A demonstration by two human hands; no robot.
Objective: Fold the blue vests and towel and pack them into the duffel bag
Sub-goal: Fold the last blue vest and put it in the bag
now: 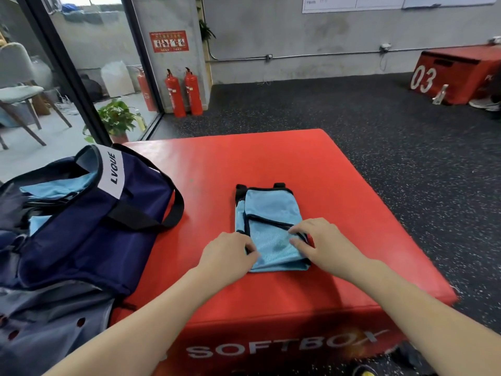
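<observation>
Gym floor, dark rubber, with a red soft plyo box (271, 158) serving as the work surface. A light blue vest (267, 226), black-trimmed, is lying near the middle of the box top, already folded into a narrow packet with its straps poking out at the far end. Left hand (227, 256) is pinching the near-left edge of the packet, fingers curled; right hand (322, 246) is gripping the near-right edge, fingertips on the trim. Looks like they are setting up the next fold or a lift. Navy duffel bag (89, 213) is sitting open at the left, touching the box's left edge, with more light blue fabric (62, 185) showing inside; can't tell if that's vests or the towel. Risks: mesh looks slippery, so lifting by the near edge alone is probably going to let the far layers unroll and the straps flop loose. Bag mouth is sagging and its black handle (173, 202) is draped over the box, so the packet could be snagging on it or going in skewed and unfolding.
</observation>
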